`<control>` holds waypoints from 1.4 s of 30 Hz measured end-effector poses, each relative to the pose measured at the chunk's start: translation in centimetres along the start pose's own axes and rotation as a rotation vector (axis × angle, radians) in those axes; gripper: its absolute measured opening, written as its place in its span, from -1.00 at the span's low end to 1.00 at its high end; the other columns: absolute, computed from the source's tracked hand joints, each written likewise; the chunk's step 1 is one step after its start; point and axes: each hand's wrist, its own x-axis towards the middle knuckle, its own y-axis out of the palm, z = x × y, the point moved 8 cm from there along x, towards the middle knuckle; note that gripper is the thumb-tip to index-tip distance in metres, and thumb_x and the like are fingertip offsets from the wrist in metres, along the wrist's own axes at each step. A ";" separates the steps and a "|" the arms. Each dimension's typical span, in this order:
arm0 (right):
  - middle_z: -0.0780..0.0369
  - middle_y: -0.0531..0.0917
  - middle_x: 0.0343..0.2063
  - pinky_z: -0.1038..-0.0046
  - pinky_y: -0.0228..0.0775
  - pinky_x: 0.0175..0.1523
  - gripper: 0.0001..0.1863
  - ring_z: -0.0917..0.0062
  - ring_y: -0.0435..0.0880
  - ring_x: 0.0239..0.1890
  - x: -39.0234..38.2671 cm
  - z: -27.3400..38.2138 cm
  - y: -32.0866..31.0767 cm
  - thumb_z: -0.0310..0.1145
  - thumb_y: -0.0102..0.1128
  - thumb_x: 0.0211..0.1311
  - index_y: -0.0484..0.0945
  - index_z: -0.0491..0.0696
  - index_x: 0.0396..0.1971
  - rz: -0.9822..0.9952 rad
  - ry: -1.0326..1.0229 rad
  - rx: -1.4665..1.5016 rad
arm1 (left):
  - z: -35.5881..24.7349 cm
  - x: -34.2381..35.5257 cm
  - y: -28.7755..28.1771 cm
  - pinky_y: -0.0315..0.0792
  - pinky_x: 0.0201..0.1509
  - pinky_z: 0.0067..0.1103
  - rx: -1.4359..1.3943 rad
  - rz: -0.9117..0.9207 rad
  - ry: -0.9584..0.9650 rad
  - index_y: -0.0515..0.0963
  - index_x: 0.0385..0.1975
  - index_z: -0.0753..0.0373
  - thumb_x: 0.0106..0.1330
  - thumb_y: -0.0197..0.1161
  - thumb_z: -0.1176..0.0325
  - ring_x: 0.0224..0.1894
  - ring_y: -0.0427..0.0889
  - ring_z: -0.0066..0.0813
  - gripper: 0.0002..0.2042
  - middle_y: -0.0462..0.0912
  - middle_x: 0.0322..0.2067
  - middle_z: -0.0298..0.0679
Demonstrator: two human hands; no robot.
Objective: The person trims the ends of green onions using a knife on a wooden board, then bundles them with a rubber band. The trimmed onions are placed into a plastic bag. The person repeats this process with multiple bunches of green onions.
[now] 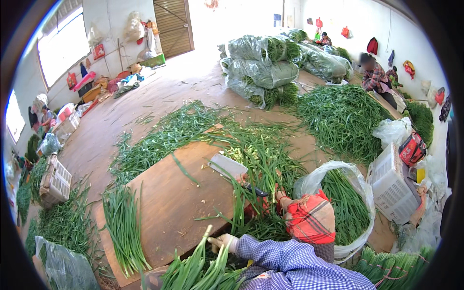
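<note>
My right hand (223, 243), in a pale glove and a blue checked sleeve, is closed on white-ended green leafy stalks (195, 268) at the bottom centre. My left hand is not clearly visible. Beside the stalks lies a wooden board (164, 203), with a long bunch of greens (123, 227) along its left side. At its upper right are a pale metal plate or blade (227, 164), a dark handle (257, 191) and loose greens with pale trimmings. A red checked cloth (310, 217) covers what looks like my knee, right of the board.
An open plastic bag of greens (343, 208) and white crates (391, 186) stand right; another crate (57, 181) is left. Loose heaps (338, 121) and stacked bagged bundles (261, 67) lie beyond. A co-worker (374, 79) sits at back right; others work along the walls.
</note>
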 end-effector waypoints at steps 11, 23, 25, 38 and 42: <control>0.31 0.56 0.01 0.50 0.34 0.10 -0.57 0.64 0.52 -0.01 9.8 10.3 -1.4 -0.22 0.08 0.36 0.41 -0.01 0.18 -0.082 -0.483 0.759 | 2.4 1.8 -5.0 0.57 -0.28 -0.35 0.021 -0.122 0.005 0.38 0.03 0.39 0.24 0.24 0.38 -0.38 0.66 -0.23 -0.61 0.65 -0.32 -0.04; 0.14 0.13 0.35 0.33 -0.03 0.41 0.08 0.36 0.14 0.35 -4.3 10.8 -6.5 0.49 -0.30 0.05 -0.05 -0.07 0.38 0.603 -0.221 0.897 | 14.4 -7.7 -20.9 0.40 -0.21 -0.55 -0.179 -1.461 -0.360 0.37 -0.09 0.28 0.08 0.20 0.21 -0.36 0.50 -0.48 -0.58 0.48 -0.44 -0.33; 0.14 0.25 0.29 0.38 0.04 0.38 0.10 0.39 0.23 0.31 -3.7 10.5 -9.4 0.53 -0.26 0.04 0.04 -0.10 0.35 0.467 -0.266 0.944 | 18.0 -9.3 -24.7 0.42 0.03 -0.48 -0.160 -1.474 -0.637 0.31 0.09 0.35 0.15 0.21 0.16 -0.12 0.54 -0.36 -0.44 0.53 -0.16 -0.20; 0.03 0.65 -0.26 0.29 0.48 -0.11 -0.61 0.19 0.65 -0.23 -8.5 14.9 -19.9 -0.19 0.12 0.26 0.56 -0.18 -0.08 -1.044 -0.361 -0.628 | 16.0 -14.3 -21.4 0.40 -0.06 -0.63 0.765 -1.413 -1.181 0.61 -0.22 0.36 0.24 0.21 0.37 -0.24 0.56 -0.51 -0.79 0.65 -0.32 -0.25; 0.02 0.67 -0.32 0.28 0.49 -0.16 -0.64 0.16 0.65 -0.27 -6.9 12.3 -17.9 -0.17 0.12 0.27 0.58 -0.15 -0.12 -0.991 -0.508 -0.521 | 18.1 0.0 -12.5 0.48 -0.23 -0.62 0.169 -0.949 -0.951 0.63 -0.28 0.32 0.28 0.23 0.31 -0.32 0.59 -0.61 -0.81 0.66 -0.35 -0.26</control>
